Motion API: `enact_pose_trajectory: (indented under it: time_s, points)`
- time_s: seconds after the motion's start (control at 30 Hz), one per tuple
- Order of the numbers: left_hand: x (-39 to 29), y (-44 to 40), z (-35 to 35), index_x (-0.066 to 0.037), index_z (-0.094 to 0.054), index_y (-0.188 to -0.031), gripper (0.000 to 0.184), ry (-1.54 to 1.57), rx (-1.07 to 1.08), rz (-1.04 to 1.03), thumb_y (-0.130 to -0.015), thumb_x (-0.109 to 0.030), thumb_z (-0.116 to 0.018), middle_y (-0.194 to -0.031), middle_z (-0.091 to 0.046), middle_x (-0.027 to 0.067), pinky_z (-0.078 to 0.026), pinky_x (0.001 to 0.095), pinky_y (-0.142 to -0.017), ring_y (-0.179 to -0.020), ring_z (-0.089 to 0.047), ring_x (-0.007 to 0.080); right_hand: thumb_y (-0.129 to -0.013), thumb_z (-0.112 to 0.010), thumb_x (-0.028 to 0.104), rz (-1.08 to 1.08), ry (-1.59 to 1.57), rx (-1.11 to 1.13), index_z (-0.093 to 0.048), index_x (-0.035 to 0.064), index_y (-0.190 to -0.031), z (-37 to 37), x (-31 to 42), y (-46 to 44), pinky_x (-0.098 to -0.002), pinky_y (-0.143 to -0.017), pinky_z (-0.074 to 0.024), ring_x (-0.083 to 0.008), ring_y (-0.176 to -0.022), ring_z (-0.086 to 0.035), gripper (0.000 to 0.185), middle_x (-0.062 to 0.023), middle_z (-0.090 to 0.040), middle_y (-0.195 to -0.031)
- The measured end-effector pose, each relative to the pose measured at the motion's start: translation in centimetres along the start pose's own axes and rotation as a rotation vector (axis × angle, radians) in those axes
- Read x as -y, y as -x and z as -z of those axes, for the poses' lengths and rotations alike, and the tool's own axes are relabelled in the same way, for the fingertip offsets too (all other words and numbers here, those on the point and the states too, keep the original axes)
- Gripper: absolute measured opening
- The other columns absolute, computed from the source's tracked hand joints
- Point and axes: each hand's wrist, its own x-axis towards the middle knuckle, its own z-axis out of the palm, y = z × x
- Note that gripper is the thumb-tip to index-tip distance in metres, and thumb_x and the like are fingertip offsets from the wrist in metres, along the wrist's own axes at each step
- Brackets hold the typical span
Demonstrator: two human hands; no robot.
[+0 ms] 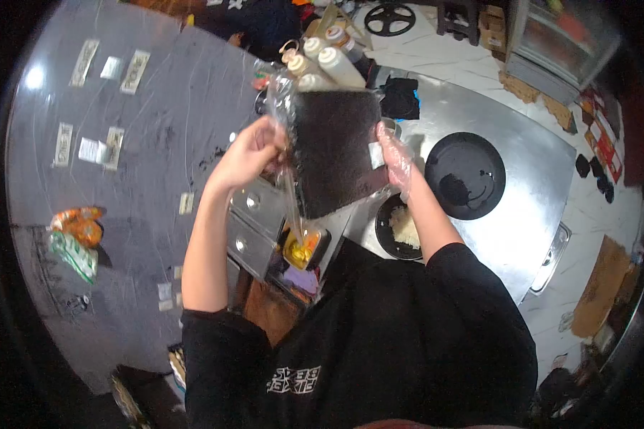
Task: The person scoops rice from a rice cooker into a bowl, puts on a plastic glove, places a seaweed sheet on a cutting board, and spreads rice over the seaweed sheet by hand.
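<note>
"Where's the dark pack [336, 150]?"
"Held up in midair: right hand [395, 161] clamped on one edge, left hand [254, 151] pinching the clear plastic [283, 100] opposite."
"What could go wrong?"
"A hard tug might split that plastic, spilling contents toward the rice [406, 232]."

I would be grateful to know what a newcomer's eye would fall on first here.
Probably the large dark rectangular pack in clear plastic, held mid-picture between the left hand and the plastic-gloved right hand. Next, perhaps, the round black pan on the shiny metal table to the right, then the pale squeeze bottles clustered at the top centre.
</note>
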Motion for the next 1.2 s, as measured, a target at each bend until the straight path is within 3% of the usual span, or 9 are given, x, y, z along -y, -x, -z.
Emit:
enact_pose_trajectory:
  time_s: [0.17, 0.2, 0.43, 0.67, 0.77, 0.87, 1.0, 1.07, 1.2]
  points:
    - [-0.8, 0.6, 0.5, -0.003, -0.053, -0.106, 0.014, -0.025, 0.063, -0.055, -0.093, -0.003, -0.047, -0.082, -0.059, 0.0004, -0.048, 0.0248, -0.067, -0.073, -0.059, 0.0094, -0.097, -0.047, 0.046, 0.073, 0.086, 0.047, -0.051, 0.0089, -0.128, -2.0, 1.9, 2.0, -0.0395, -0.085, -0.0525, -0.022, -0.103, -0.06, 0.048, -0.0079, -0.059, -0.119]
    - [-1.7, 1.2, 0.2, -0.003, -0.053, -0.106, 0.013, -0.079, 0.032, -0.016, -0.095, -0.01, -0.051, -0.083, -0.059, 0.0001, -0.049, 0.0253, -0.066, -0.075, -0.059, 0.0087, -0.097, -0.045, 0.046, 0.079, 0.089, 0.054, -0.05, 0.0085, -0.129, -2.2, 2.0, 2.4, -0.0404, -0.086, -0.0524, -0.0224, -0.103, -0.06, 0.05, -0.0082, -0.059, -0.12]
    - [-1.7, 2.7, 0.1, -0.002, -0.051, -0.108, 0.021, -0.091, 0.116, -0.128, -0.088, -0.003, -0.057, -0.085, -0.06, 0.0003, -0.051, 0.0255, -0.067, -0.078, -0.06, 0.0094, -0.1, -0.04, 0.041, 0.191, 0.226, 0.061, -0.051, 0.0034, -0.126, -0.7, 1.3, 1.4, -0.0378, -0.089, -0.0508, -0.0213, -0.103, -0.061, 0.047, -0.0099, -0.061, -0.116]
    - [-2.3, 4.7, -1.8, -0.002, -0.049, -0.104, 0.021, -0.012, 0.049, -0.114, -0.084, 0.001, -0.053, -0.077, -0.058, 0.0017, -0.052, 0.027, -0.059, -0.067, -0.06, 0.0105, -0.1, -0.039, 0.039, 0.179, 0.164, 0.146, -0.048, 0.0037, -0.128, -2.9, 1.5, 5.2, -0.0389, -0.09, -0.0507, -0.0213, -0.105, -0.059, 0.046, -0.0099, -0.06, -0.117]
    - [-2.6, 5.4, -2.7, -0.001, -0.048, -0.102, 0.019, -0.028, 0.026, -0.145, -0.084, 0.002, -0.051, -0.075, -0.058, 0.0017, -0.052, 0.0271, -0.059, -0.066, -0.061, 0.0105, -0.099, -0.041, 0.042, 0.156, 0.19, 0.205, -0.053, 0.0054, -0.123, -2.7, 1.0, 5.0, -0.0385, -0.088, -0.0511, -0.0219, -0.102, -0.06, 0.045, -0.0089, -0.061, -0.115]
    - [-2.4, 6.1, -3.1, -0.002, -0.047, -0.099, 0.017, 0.047, 0.067, -0.2, -0.083, 0.004, -0.05, -0.074, -0.057, 0.002, -0.052, 0.0268, -0.058, -0.065, -0.06, 0.0104, -0.099, -0.039, 0.043, 0.116, 0.25, 0.23, -0.047, 0.0037, -0.131, -3.7, 1.1, 6.8, -0.0407, -0.091, -0.0506, -0.0226, -0.106, -0.059, 0.051, -0.0109, -0.058, -0.12]
    - [-3.0, 7.1, -4.0, -0.004, -0.045, -0.099, 0.018, 0.281, 0.154, -0.16, -0.084, 0.005, -0.049, -0.077, -0.06, 0.0032, -0.052, 0.0266, -0.058, -0.067, -0.058, 0.0095, -0.099, -0.04, 0.045, 0.026, 0.169, 0.166, -0.047, 0.0036, -0.13, -4.0, -0.5, 6.8, -0.0411, -0.088, -0.0517, -0.0238, -0.103, -0.061, 0.053, -0.0117, -0.06, -0.117]
    - [-3.1, 7.5, -4.2, -0.004, -0.045, -0.1, 0.018, 0.306, 0.126, -0.219, -0.085, 0.004, -0.05, -0.076, -0.06, 0.0032, -0.051, 0.0256, -0.058, -0.067, -0.058, 0.009, -0.099, -0.041, 0.045, -0.06, 0.125, 0.144, -0.053, 0.0037, -0.123, -4.2, -0.8, 6.8, -0.0403, -0.085, -0.052, -0.022, -0.098, -0.062, 0.049, -0.0111, -0.061, -0.113]
    - [-3.7, 8.9, -5.1, -0.005, -0.044, -0.101, 0.018, 0.264, 0.053, -0.279, -0.087, -0.001, -0.055, -0.075, -0.058, 0.0016, -0.049, 0.0229, -0.056, -0.063, -0.056, 0.0077, -0.1, -0.04, 0.042, -0.063, 0.124, 0.188, -0.048, 0.0037, -0.129, -4.0, -0.8, 7.4, -0.0382, -0.088, -0.0516, -0.0221, -0.103, -0.06, 0.049, -0.0113, -0.058, -0.119]
